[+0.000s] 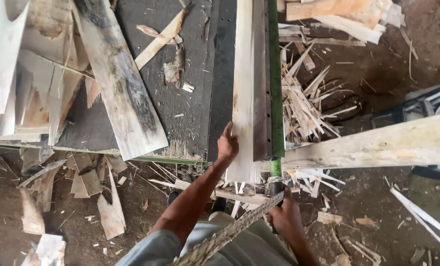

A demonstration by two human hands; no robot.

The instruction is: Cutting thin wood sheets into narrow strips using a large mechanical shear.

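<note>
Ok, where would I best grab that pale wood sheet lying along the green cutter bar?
Probably at the near end of the pale wood sheet, from its left edge, where the left hand already rests. The green cutter bar runs along its right side, and the right hand holds that bar's handle, so the left edge is the free one.

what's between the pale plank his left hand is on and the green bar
In the head view, a grey metal strip lies between the pale plank and the green bar.
</note>
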